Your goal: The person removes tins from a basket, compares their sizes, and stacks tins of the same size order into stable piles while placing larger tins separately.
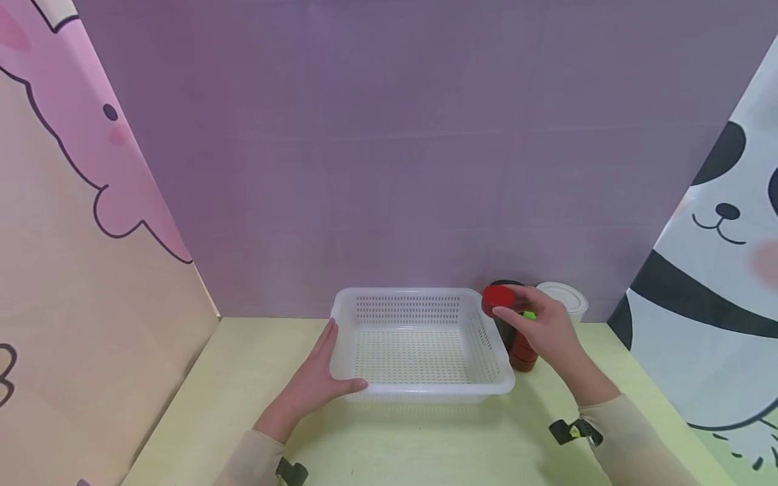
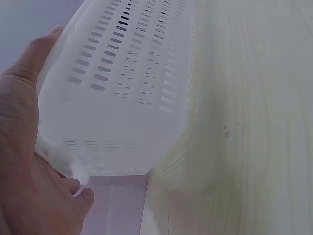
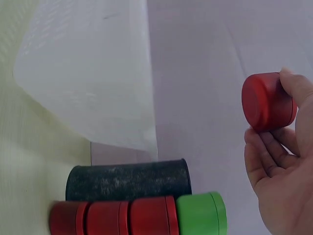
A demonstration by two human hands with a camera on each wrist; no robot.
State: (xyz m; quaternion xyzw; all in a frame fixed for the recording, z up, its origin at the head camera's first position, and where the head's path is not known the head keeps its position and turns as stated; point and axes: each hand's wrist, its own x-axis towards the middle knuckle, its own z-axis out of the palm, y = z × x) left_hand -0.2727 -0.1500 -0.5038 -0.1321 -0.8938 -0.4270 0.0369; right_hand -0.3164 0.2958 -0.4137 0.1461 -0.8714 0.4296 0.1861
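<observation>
A white perforated plastic basket (image 1: pixel 428 389) stands on the table with nothing inside. My left hand (image 1: pixel 317 379) grips its near left corner, thumb along the front rim and fingers on the left side; the left wrist view shows the fingertips curled at the basket's edge (image 2: pixel 105 127). Between thumb and fingers, my right hand (image 1: pixel 547 331) pinches a small red round tin (image 3: pixel 266 103) in the air by the basket's right rim. Below that hand rises a stack of several red tins (image 3: pixel 151 215), topped by a green tin (image 3: pixel 200 215).
Right behind the stack stands a dark cylindrical can (image 3: pixel 128 179), mostly hidden by my hand in the head view. A white lidded tub (image 1: pixel 565 297) is at the back right. A purple backdrop (image 1: pixel 389 169) closes off the rear of the pale yellow table (image 1: pixel 389 445).
</observation>
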